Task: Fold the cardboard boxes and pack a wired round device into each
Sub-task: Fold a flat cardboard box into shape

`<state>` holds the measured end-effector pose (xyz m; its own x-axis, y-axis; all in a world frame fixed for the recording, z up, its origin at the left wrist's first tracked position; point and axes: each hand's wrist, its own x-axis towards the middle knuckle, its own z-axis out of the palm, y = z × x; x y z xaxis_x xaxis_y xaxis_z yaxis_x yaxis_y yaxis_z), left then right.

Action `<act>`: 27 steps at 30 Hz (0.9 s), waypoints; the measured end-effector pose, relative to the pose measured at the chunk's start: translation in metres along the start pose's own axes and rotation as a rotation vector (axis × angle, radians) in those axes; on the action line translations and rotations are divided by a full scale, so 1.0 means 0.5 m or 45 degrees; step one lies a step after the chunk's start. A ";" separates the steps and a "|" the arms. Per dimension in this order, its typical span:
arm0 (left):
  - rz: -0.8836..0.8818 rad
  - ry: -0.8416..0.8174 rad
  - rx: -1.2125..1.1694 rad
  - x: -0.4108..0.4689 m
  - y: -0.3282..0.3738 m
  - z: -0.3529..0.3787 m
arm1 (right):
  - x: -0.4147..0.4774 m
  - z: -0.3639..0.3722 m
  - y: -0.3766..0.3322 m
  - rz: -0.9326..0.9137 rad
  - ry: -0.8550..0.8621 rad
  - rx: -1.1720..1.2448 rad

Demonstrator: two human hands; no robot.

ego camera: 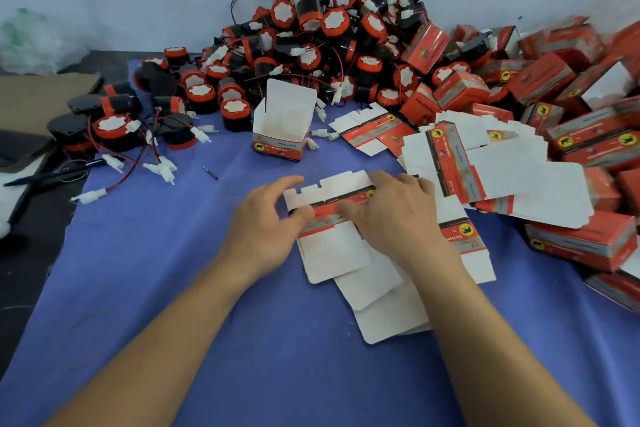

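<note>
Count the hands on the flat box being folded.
2. The left hand grips the flat box at its left end; the right hand grips it beside that, further right.

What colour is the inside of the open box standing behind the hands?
The open box is plain white inside; the head view shows it.

Hands: two, left hand (266, 218) and right hand (391, 215). Flat blank (332, 189) held in fingers (287, 182): one. Loose flat blanks (519, 166): over ten, overlapping, exact count unclear. Erected open box (282, 135): one. Round devices (332, 21): dozens, heaped, uncountable. Closed boxes (540, 76): over fifteen. Pen (52, 175): one. Blue cloth (173, 270): one.
</note>
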<state>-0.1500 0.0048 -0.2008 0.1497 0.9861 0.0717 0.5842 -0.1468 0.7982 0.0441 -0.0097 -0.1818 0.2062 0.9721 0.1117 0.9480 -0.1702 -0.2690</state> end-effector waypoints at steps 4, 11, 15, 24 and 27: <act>0.164 -0.055 0.409 -0.005 0.007 0.017 | -0.009 0.018 -0.011 -0.140 0.006 0.116; -0.115 0.215 -0.442 0.012 -0.008 -0.012 | -0.029 0.006 -0.028 -0.094 0.020 0.744; -0.280 0.135 -1.042 0.025 -0.003 -0.034 | -0.050 -0.005 -0.047 -0.218 0.018 0.535; 0.079 -0.033 -1.110 0.014 0.009 -0.038 | -0.068 0.000 -0.059 -0.259 -0.152 0.574; 0.195 -0.040 -1.050 0.012 0.023 -0.046 | -0.074 -0.010 -0.058 -0.300 -0.138 0.753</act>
<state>-0.1606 0.0109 -0.1774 0.2094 0.9554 0.2083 -0.2129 -0.1633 0.9633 0.0103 -0.0414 -0.1732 -0.0465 0.9886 0.1433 0.6645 0.1378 -0.7345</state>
